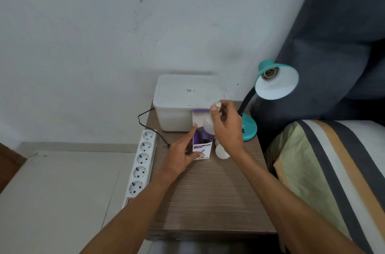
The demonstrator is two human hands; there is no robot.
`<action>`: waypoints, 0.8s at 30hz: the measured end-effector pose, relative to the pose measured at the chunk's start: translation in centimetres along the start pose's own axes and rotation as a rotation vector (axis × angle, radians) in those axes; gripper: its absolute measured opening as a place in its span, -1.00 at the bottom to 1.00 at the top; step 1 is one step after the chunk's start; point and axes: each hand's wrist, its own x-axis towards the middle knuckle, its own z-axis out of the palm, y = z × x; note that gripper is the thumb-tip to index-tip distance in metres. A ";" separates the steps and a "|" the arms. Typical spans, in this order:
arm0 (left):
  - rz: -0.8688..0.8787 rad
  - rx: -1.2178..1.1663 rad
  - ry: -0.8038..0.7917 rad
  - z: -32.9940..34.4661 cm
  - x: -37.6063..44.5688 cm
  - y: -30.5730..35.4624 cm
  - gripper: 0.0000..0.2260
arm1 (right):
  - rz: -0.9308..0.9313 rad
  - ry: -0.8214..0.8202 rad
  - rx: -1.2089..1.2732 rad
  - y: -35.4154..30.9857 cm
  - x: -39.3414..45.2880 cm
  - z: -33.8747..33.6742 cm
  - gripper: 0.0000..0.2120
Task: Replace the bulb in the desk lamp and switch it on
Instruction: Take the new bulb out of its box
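Observation:
A teal desk lamp point(275, 81) stands at the table's back right, its shade turned toward me with a bare socket point(270, 72) inside. My right hand point(227, 126) grips a white bulb point(209, 125) just above the open purple-and-white bulb box point(201, 150), metal screw base pointing up. My left hand point(183, 153) steadies that box from its left side, index finger stretched along it. Another white bulb point(221, 152) lies on the wooden table point(208, 197) right of the box, partly hidden by my right wrist.
A lidded white plastic container point(177, 106) sits at the back of the table. A white power strip point(141, 162) lies along the left edge, with a black cord point(150, 124) running to it. A bed with a striped cover point(333, 170) borders the right.

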 end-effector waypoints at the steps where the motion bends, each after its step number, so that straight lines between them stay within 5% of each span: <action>1: 0.001 0.001 0.004 0.0 -0.1 0.1 -0.05 | 0.015 0.017 -0.010 0.3 -0.1 -0.2 -0.79; 5: -0.009 0.002 0.014 0.1 -0.2 0.3 -0.02 | 0.151 0.095 0.026 1.9 -0.6 -1.0 -0.90; 12: -0.008 0.004 0.022 0.1 -0.2 0.4 0.00 | 0.282 -0.142 -0.049 4.2 -1.2 0.0 -0.70; 19: -0.058 -0.020 0.040 0.2 -0.4 1.0 0.05 | 0.406 -0.201 0.079 4.5 -1.1 -0.8 -0.64; 24: -0.059 0.000 0.024 0.2 -0.5 0.8 -0.02 | 0.390 -0.260 0.136 5.1 -2.3 -1.2 -0.77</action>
